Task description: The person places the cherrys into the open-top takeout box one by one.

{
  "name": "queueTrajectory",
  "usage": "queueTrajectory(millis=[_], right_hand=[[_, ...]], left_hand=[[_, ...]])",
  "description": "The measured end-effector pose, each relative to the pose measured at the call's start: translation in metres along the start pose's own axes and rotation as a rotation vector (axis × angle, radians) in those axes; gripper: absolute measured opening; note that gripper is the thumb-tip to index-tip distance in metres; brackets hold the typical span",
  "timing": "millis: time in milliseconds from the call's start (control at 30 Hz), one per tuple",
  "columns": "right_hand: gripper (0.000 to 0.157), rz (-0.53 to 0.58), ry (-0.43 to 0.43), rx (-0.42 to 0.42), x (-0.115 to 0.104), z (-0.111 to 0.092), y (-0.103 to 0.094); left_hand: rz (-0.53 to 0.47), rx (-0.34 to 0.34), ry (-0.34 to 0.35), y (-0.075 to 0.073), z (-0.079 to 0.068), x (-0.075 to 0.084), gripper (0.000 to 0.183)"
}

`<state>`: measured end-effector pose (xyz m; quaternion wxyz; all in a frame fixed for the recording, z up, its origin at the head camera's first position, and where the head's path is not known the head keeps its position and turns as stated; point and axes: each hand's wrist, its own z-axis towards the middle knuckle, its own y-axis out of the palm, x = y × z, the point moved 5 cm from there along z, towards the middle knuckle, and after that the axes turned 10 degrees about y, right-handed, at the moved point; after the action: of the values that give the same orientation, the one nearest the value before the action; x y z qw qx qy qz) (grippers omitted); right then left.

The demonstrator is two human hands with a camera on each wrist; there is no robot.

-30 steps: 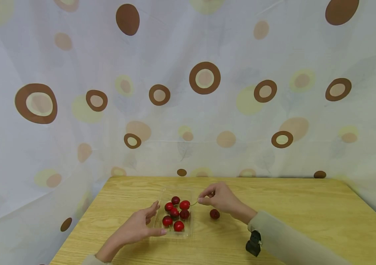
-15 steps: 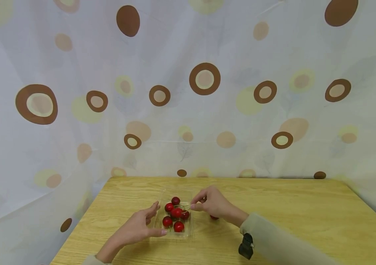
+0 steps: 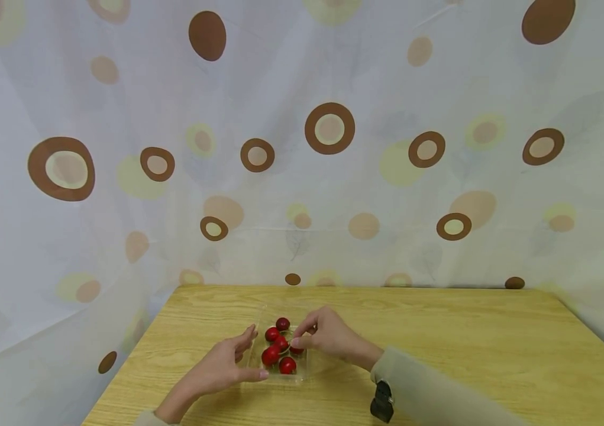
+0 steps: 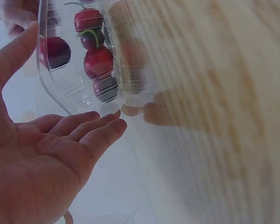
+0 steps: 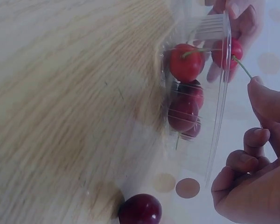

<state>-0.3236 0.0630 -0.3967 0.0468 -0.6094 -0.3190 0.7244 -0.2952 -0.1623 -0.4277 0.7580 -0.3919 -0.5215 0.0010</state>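
Note:
My right hand (image 3: 328, 336) pinches a red cherry (image 5: 227, 53) by its thin green stem (image 5: 243, 69), between thumb and forefinger. That cherry hangs at rim height over a clear plastic container (image 5: 218, 126). Inside lie several red and dark red cherries, among them a dark one (image 3: 283, 323) near the far end. At the container's left side my left hand (image 3: 225, 362) spreads its thumb and straight fingers; in the left wrist view its fingertips (image 4: 115, 127) reach the container's wall. A loose dark cherry (image 5: 141, 210) lies on the table outside the container, hidden behind my right hand in the head view.
The light wooden table (image 3: 467, 349) carries the container near its left half. Behind it hangs a white curtain (image 3: 365, 177) with brown and beige spots. A black device (image 3: 382, 402) is strapped at my right sleeve.
My right hand has moved left and slightly nearer, carrying the cherry by its stem from the container's right side across to its near left part. The left hand has stayed in place.

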Motion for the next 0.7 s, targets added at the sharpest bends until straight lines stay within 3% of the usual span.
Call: queueTrajectory(millis=[400,533,700], right_hand=[[0.002,-0.088,0.042,-0.018,0.004,0.0,0.01],[0.012,-0.13,0.05,0.017,0.01,-0.005,-0.011],[0.017,-0.125,0.029,0.039,0.033,-0.01,-0.056]], left_hand=[[-0.009,-0.002,-0.016,0.0,0.0,-0.002,0.102],[-0.008,-0.006,-0.009,0.0,0.001,-0.001,0.102],[0.008,-0.002,0.0,0.0,0.0,-0.001,0.102]])
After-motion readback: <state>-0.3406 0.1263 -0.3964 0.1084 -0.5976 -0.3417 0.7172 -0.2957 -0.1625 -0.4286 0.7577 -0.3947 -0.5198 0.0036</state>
